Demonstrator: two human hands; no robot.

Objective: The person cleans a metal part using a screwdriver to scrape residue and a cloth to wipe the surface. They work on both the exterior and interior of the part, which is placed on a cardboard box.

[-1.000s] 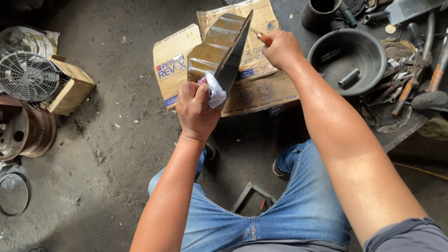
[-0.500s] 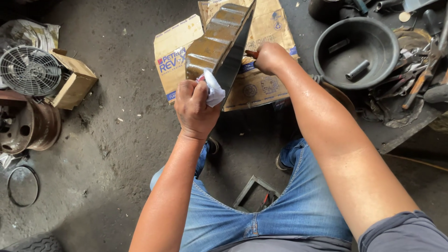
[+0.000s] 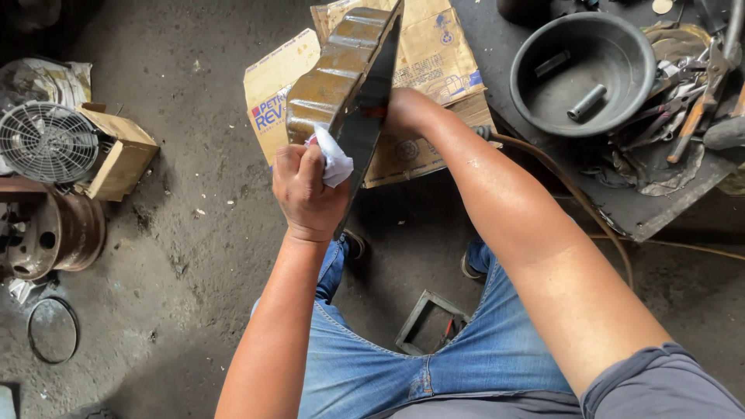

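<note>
Ribbed metal pan (image 3: 341,74), greasy; left hand (image 3: 306,190) w/ white rag (image 3: 335,161).

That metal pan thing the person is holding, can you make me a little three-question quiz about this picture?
1. True or false: the left hand presses a white cloth against the metal pan.
2. What lies inside the round grey bowl on the bench? A) small metal cylinders B) a fan C) cardboard
3. Fill in: the right hand is partly hidden behind the ____.

Key: 1 true; 2 A; 3 pan.
</note>
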